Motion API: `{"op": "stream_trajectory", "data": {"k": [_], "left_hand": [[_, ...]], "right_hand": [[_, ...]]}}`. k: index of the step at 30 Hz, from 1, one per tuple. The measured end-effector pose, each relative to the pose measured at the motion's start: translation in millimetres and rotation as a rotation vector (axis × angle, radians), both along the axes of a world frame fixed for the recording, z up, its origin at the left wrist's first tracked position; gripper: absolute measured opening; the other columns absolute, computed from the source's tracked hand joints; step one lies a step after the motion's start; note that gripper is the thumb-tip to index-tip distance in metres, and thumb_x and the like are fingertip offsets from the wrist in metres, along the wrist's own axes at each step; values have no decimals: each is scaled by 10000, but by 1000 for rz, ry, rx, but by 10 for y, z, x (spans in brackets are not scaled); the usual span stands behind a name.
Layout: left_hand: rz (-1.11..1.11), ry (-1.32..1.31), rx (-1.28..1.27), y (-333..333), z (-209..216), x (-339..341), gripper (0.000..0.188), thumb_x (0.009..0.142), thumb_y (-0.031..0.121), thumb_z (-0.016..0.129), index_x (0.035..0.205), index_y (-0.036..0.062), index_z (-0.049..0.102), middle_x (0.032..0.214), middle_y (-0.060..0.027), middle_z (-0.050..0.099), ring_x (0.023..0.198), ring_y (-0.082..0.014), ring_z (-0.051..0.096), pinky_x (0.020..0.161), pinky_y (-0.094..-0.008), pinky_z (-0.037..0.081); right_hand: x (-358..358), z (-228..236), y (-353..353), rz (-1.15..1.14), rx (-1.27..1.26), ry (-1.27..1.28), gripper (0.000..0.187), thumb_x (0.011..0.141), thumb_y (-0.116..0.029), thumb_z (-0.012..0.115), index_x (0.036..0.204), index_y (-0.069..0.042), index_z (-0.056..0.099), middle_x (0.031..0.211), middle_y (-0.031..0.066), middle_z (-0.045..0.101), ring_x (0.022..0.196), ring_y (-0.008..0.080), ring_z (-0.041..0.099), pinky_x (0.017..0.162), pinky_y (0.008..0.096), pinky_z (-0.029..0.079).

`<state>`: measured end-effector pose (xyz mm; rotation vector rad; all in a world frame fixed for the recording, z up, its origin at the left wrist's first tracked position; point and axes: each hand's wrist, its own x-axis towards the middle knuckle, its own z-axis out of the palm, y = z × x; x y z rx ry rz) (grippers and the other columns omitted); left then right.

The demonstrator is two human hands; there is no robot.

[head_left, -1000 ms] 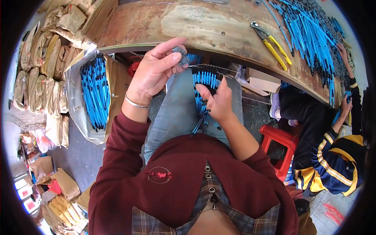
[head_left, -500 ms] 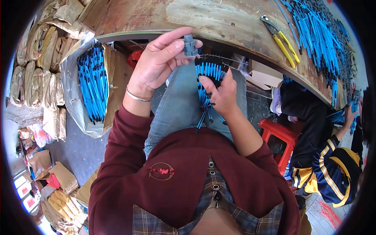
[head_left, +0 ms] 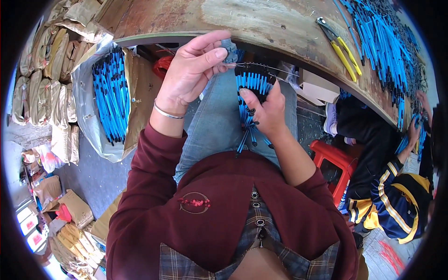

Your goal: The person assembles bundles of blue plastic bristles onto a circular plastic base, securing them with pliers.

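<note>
Since a second ago we have lifted our left hand [head_left: 189, 74] from beside the bundle up toward the desk [head_left: 261, 23] edge, and our right hand [head_left: 266, 109] has stayed low over our lap with the bundle.

Nearest us, our right hand fingers [head_left: 252, 100] are curled tight around a bundle of blue pens [head_left: 252, 91], clamped on its middle. The bundle's long axis runs roughly up and down in the view: its black-tipped ends fan out away from us toward the desk, and the loose lower ends splay down over our jeans.

Just above it, our left hand fingers [head_left: 219, 52] are pinched together on a small grey piece [head_left: 228, 49], thumb and forefinger closed on it, directly beside the bundle's top. A thin wire [head_left: 266, 67] runs right from there across the pen tips.

Farther out, yellow-handled pliers [head_left: 343, 46] lie on the desk, near a heap of blue pens [head_left: 382, 42]. To our left, a sack of blue pens [head_left: 109, 95] stands open.
</note>
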<state>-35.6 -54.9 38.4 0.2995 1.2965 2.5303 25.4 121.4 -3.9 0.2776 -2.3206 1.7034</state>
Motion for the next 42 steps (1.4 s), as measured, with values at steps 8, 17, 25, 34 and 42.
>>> {"op": "stream_trajectory", "data": {"k": [8, 17, 25, 34, 42], "left_hand": [[-57, 23, -9, -19, -5, -5, 330, 827, 47, 581, 1149, 3, 526, 1020, -157, 609, 877, -179, 606, 729, -286, 516], [-70, -24, 1, -26, -2, -17, 345, 821, 21, 577, 1158, -13, 511, 1027, -157, 607, 883, -173, 610, 734, -242, 499], [257, 205, -382, 231, 121, 230, 431, 723, -23, 668, 1137, 0, 552, 927, -18, 554, 679, -61, 529, 647, -191, 460], [355, 394, -765, 215, 175, 283, 476, 734, -105, 628, 1185, -16, 505, 1047, -49, 520, 878, -108, 582, 736, -210, 483], [388, 414, -648, 178, 85, 290, 427, 701, -59, 667, 1111, -7, 557, 899, -17, 545, 712, -46, 527, 630, -179, 446]], "right_hand": [[2, -5, 4, -5, 28, 20, 353, 783, -174, 653, 1057, -9, 504, 858, 97, 633, 735, 179, 612, 707, 292, 475], [-14, -12, -30, -54, 42, 34, 388, 769, -198, 680, 1016, 10, 465, 787, 143, 626, 682, 283, 620, 615, 337, 483], [-46, 7, -79, -123, 42, 46, 350, 765, -177, 689, 1016, -23, 500, 769, 100, 637, 627, 185, 613, 600, 287, 477], [-2, 48, -99, -126, 59, -30, 351, 753, -157, 701, 1011, -27, 503, 760, 110, 633, 622, 202, 616, 582, 304, 476], [-25, 49, -52, -48, 71, 64, 323, 787, -187, 662, 1022, -24, 512, 764, 132, 634, 673, 257, 631, 617, 332, 481]]}}
